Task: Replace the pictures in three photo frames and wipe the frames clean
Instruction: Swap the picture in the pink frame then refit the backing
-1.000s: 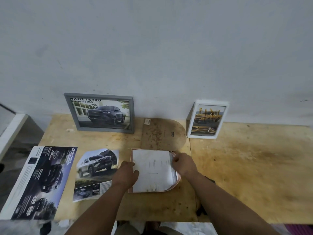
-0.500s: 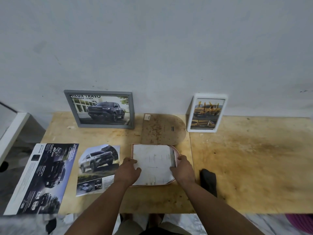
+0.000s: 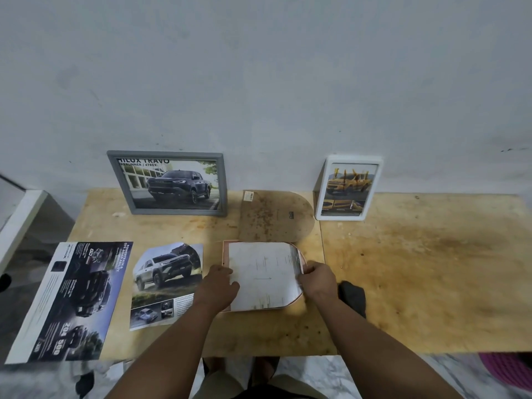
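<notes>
Here, nearest the camera, both forearms reach in over the counter [image 3: 417, 283]. The left hand [image 3: 218, 289] lies flat, fingers spread and pressing the left edge of a white sheet [image 3: 263, 276]; it grips nothing. The right hand [image 3: 318, 280] has its fingers closed in a pinch on the sheet's right edge, where the paper curls up. The sheet lies face-down in a pink frame [image 3: 226, 254] with a rounded right end, flat on the counter.

Judgement: the step is seating or lifting this picture in the third frame. Best done by keeping the left palm as an anchor, working the curled edge gently so the paper does not crease, and keeping it square to the straight end.

A dark cloth [image 3: 352, 293] sits just right of the right hand, ready for wiping. Left lie a cut truck picture [image 3: 167, 283] and a brochure [image 3: 72, 300] reading "204" and "500". Farther back lies a brown backing board [image 3: 276, 216]. Against the wall stand a grey frame [image 3: 167, 184], headed "HILUX TRAVO", and a white frame [image 3: 347, 188] with a yellow truck; its writing is illegible.
</notes>
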A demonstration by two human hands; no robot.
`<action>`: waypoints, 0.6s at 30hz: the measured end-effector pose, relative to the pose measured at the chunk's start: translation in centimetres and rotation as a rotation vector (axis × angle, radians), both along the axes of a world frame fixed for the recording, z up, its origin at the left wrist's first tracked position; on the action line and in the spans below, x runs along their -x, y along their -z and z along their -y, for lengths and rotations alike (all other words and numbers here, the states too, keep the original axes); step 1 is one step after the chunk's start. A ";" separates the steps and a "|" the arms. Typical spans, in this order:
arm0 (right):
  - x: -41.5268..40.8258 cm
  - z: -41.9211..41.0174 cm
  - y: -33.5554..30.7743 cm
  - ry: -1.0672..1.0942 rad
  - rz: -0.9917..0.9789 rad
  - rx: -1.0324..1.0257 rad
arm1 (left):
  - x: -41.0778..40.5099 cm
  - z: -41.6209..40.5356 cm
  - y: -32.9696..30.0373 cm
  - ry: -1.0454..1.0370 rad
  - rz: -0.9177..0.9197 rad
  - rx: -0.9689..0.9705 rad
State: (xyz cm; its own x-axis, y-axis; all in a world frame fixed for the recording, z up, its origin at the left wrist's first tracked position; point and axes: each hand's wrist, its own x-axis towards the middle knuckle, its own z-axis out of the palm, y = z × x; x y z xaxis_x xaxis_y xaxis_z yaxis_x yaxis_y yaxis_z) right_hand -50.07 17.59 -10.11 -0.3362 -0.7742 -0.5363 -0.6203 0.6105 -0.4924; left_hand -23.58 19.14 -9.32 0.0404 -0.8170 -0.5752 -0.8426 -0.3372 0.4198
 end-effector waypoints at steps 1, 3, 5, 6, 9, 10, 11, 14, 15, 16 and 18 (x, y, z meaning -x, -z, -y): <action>0.1 0.0 -0.2 0.013 0.014 -0.005 | 0.0 -0.1 0.0 -0.001 -0.004 0.001; 0.2 0.0 -0.8 0.052 0.074 -0.043 | 0.0 -0.3 -0.3 0.009 -0.007 0.009; 0.8 0.2 -1.5 0.109 0.229 -0.129 | -0.1 -0.4 -0.6 0.024 -0.007 0.013; 1.2 0.2 -1.7 0.133 0.338 -0.196 | -0.1 -0.5 -0.8 0.030 -0.010 0.011; 2.7 -0.1 -2.4 0.233 0.531 -0.326 | -0.4 -0.6 -1.3 0.032 -0.039 0.020; 3.2 -0.3 -2.4 0.300 0.576 -0.329 | -0.6 -0.7 -1.5 0.020 -0.051 0.035; 3.6 -0.5 -2.5 0.365 0.612 -0.327 | -0.7 -0.7 -1.7 -0.003 -0.060 0.058; 4.3 -1.0 -3.0 0.490 0.760 -0.304 | -1.2 -0.7 -2.5 -0.131 -0.123 0.103; 4.0 -1.0 -3.7 0.496 0.783 -0.291 | -1.4 -0.5 -3.0 -0.199 -0.199 0.089; 3.5 -0.8 -4.0 0.489 0.790 -0.278 | -1.6 -0.3 -3.7 -0.317 -0.335 0.042; 1.4 -0.3 -5.5 0.435 0.755 -0.233 | -2.3 0.3 -5.2 -0.588 -0.658 -0.105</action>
